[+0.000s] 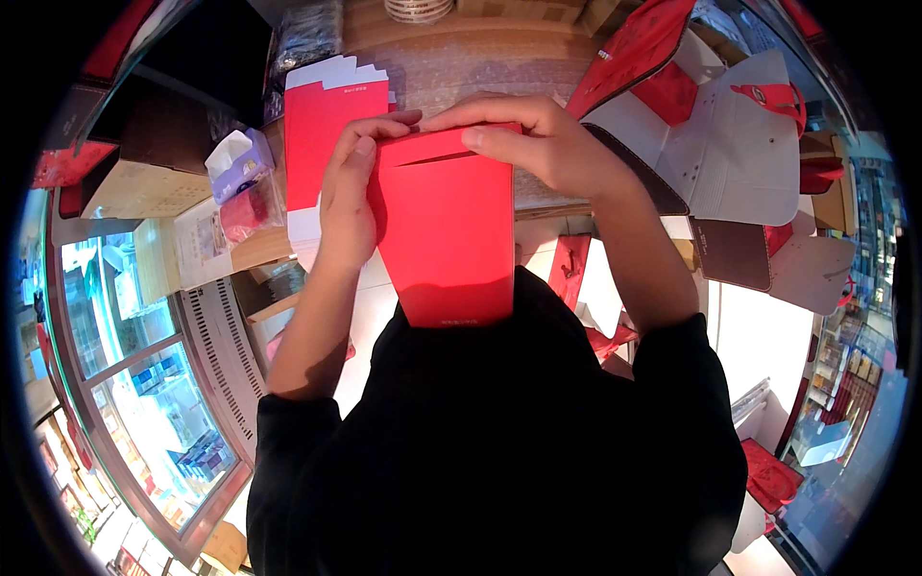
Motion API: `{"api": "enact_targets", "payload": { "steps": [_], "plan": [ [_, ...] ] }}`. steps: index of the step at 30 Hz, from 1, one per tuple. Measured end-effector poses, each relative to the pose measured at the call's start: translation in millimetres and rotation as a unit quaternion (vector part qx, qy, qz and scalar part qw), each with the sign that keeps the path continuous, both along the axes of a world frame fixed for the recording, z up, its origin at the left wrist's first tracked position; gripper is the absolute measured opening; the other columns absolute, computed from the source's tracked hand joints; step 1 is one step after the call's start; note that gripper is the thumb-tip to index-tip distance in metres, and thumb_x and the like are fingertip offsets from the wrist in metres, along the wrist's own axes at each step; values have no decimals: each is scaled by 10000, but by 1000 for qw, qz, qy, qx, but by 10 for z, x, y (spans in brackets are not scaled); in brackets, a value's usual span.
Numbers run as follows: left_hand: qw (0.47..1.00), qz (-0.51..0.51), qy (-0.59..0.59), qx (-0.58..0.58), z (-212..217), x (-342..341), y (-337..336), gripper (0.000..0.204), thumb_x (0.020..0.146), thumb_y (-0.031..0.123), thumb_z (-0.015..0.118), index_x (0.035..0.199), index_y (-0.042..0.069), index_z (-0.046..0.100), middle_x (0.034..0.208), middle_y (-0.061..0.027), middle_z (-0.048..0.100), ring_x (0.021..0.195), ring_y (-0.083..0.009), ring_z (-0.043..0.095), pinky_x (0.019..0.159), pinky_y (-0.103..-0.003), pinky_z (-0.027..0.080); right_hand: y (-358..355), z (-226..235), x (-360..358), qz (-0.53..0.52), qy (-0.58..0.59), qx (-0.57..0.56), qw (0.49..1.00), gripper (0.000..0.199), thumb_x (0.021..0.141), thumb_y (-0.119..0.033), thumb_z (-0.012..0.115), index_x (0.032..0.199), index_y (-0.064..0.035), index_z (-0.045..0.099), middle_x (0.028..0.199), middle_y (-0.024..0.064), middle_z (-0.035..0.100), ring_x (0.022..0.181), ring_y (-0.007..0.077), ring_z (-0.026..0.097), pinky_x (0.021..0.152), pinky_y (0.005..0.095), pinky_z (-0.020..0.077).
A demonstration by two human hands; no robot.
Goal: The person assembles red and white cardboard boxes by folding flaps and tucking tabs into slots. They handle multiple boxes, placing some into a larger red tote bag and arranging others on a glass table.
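A tall red cardboard box [447, 235] stretches from the table's near edge toward my body. Both hands are at its far end, where a narrow flap [432, 147] shows a dark slit along its near edge. My left hand [355, 182] wraps the box's left far corner, thumb near the flap. My right hand [538, 139] curves over the far right corner, its thumb pressing on the flap and its fingers reaching along the far edge. Left of the box lie flat red carton blanks [331, 134] with white tabs, stacked on the table.
Wooden table [480, 67] ahead, with a tape roll [419, 8] at its far edge. A purple tissue box [240, 163] and a red plastic packet [252, 213] sit at left. Open white-lined gift boxes [740, 144] with red straps crowd the right. Glass display cases [144, 365] flank both sides.
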State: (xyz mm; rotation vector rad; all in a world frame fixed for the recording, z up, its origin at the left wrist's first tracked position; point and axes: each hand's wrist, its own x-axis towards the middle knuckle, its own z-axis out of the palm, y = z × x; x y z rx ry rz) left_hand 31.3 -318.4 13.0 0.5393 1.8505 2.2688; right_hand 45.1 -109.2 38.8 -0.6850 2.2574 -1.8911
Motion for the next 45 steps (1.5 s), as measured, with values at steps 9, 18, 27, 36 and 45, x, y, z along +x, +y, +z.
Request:
{"api": "enact_targets", "payload": {
  "steps": [9,18,27,36,45],
  "plan": [
    [986,131,63,-75,11,71,102,330,981,241,320,1041,-8,528,1096,-131,564,1009,-179,510,926,-295,369,-123,-20,95,-26,-31,-36,999,264,931,-203,495,1113,-74,637,1007,83,596,909,153,588,781,282,483],
    [993,79,73,-37,13,70,45,223,967,204,444,1007,10,546,1090,-129,589,1031,-185,525,934,-300,378,-103,-102,115,-53,-28,-77,995,307,949,-249,463,1116,-51,630,998,104,639,900,157,614,788,279,487],
    [996,26,-74,47,102,32,4,221,956,174,458,999,3,589,1057,-103,614,1007,-173,542,918,-284,394,-74,-55,115,-58,-75,-47,994,317,971,-187,393,1134,-20,608,1122,87,619,1032,160,580,899,280,444],
    [998,20,63,-17,-6,15,-54,223,960,160,440,1003,-7,582,1096,-126,592,1037,-190,532,925,-294,386,-87,-121,112,-43,-26,-74,996,248,931,-157,499,1123,-64,624,1110,73,603,1021,158,562,862,284,455],
    [998,-5,69,1,-104,-14,-116,224,943,136,433,1028,-12,578,1108,-137,585,1049,-207,535,932,-304,392,-91,-134,109,-21,-4,-65,998,251,904,-120,530,1129,-50,617,1103,95,602,1027,151,556,869,283,449]
  ]
}}
